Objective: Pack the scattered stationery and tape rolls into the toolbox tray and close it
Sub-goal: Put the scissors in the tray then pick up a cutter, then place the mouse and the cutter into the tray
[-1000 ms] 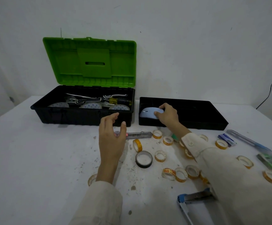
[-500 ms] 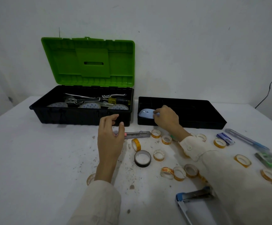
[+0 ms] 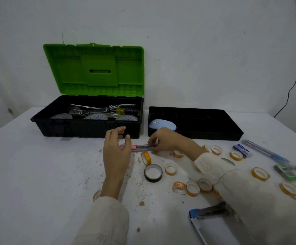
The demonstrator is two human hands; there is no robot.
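I log as seen: toolbox lid (image 3: 94,68), green plastic, slight sheen. Toolbox base (image 3: 90,129) and tray (image 3: 196,135), black plastic, matt. Mouse (image 3: 161,124), pale blue plastic, smooth. Cutter (image 3: 141,147), clear plastic. Near-right stapler (image 3: 210,211), bare metal, blue plastic end. Sleeves (image 3: 106,221), cream cloth. Table (image 3: 37,174), white, matt, speckled.

White tbl (image 3: 37,174): toolbox (image 3: 90,129), tray (image 3: 205,136), tape rolls (image 3: 170,168), stapler (image 3: 209,211).

The toolbox (image 3: 73,131) is sitting rear-left on the worktop (image 3: 37,183), the tray (image 3: 205,134) just right of it. A mouse (image 3: 161,125) is resting in the tray's left end (nearest the toolbox). Tape rolls (image 3: 170,169) are lying in front.
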